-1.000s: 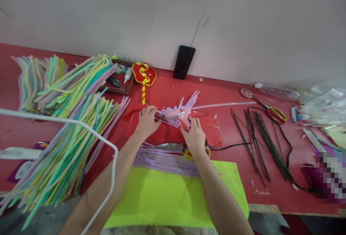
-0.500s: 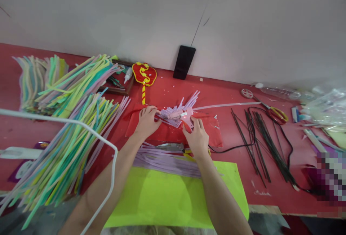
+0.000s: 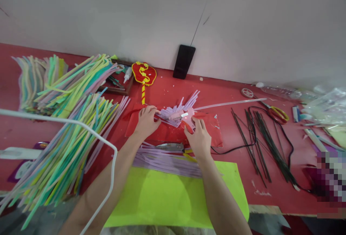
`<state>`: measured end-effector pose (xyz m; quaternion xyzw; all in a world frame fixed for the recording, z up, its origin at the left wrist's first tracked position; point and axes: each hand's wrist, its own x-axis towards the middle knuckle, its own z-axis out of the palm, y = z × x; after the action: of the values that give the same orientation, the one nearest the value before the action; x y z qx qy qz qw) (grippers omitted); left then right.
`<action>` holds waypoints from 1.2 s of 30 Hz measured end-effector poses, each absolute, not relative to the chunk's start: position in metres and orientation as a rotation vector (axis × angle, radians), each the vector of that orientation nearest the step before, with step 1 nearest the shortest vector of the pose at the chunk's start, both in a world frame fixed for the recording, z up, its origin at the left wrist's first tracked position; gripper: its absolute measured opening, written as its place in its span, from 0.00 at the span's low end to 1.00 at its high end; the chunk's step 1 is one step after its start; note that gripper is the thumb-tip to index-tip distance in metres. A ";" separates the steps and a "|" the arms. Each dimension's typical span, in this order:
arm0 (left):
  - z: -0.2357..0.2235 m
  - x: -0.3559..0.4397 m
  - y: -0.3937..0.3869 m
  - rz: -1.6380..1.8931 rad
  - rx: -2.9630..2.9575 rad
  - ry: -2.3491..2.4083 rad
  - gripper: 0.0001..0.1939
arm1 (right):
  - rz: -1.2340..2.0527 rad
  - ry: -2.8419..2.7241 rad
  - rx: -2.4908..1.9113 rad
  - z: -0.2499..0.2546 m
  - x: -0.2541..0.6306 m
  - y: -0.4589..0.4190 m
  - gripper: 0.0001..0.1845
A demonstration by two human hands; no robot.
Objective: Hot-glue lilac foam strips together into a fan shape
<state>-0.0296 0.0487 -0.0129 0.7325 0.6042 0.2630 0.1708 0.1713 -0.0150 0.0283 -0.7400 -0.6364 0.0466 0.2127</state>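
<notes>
My right hand is wrapped round the handle of a pink hot glue gun, fingers near its orange trigger. A long clear glue stick runs out of its back to the right. The gun's nozzle points left, over a piece made of short purple pipe cleaners fanned out side by side. At the left end of this piece my left hand is closed in a pinch on it; the fingertips partly hide the spot. Beneath lies a red sheet.
Purple pipe cleaners and pliers lie in front, by a yellow-green sheet. Multicoloured pipe cleaners heap at left. Dark wire stems, scissors and the black cord are right. A phone leans against the wall.
My right hand has drawn the glue gun and its glue stick slightly to the right along the purple piece. My left hand has stayed in place.
</notes>
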 end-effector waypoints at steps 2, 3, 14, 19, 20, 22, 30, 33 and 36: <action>-0.013 -0.029 0.049 0.742 2.080 1.717 0.11 | 0.123 -1.765 -2.061 0.028 0.172 -0.015 0.18; -0.013 -0.029 0.049 0.738 2.078 1.719 0.11 | 0.119 -1.767 -2.065 0.028 0.173 -0.015 0.19; -0.012 -0.028 0.048 0.737 2.083 1.733 0.10 | 0.077 -1.783 -2.088 0.029 0.176 -0.017 0.18; -0.013 -0.028 0.049 0.720 2.068 1.752 0.10 | 0.101 -1.778 -2.089 0.032 0.176 -0.018 0.18; -0.013 -0.028 0.049 0.718 2.066 1.754 0.11 | 0.106 -1.775 -2.087 0.032 0.176 -0.018 0.18; -0.014 -0.028 0.049 0.716 2.065 1.755 0.11 | 0.109 -1.769 -2.088 0.033 0.176 -0.018 0.18; -0.014 -0.028 0.049 0.711 2.071 1.756 0.11 | 0.120 -1.763 -2.089 0.036 0.179 -0.019 0.18; -0.013 -0.028 0.049 0.718 2.072 1.753 0.11 | 0.123 -1.755 -2.100 0.038 0.181 -0.019 0.18; -0.013 -0.028 0.049 0.733 2.074 1.748 0.11 | 0.130 -1.746 -2.102 0.039 0.183 -0.019 0.18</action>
<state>-0.0279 0.0494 -0.0131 0.7280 0.6136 0.2574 0.1652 0.1831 -0.0192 0.0394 -0.7527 -0.6251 0.0467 0.2015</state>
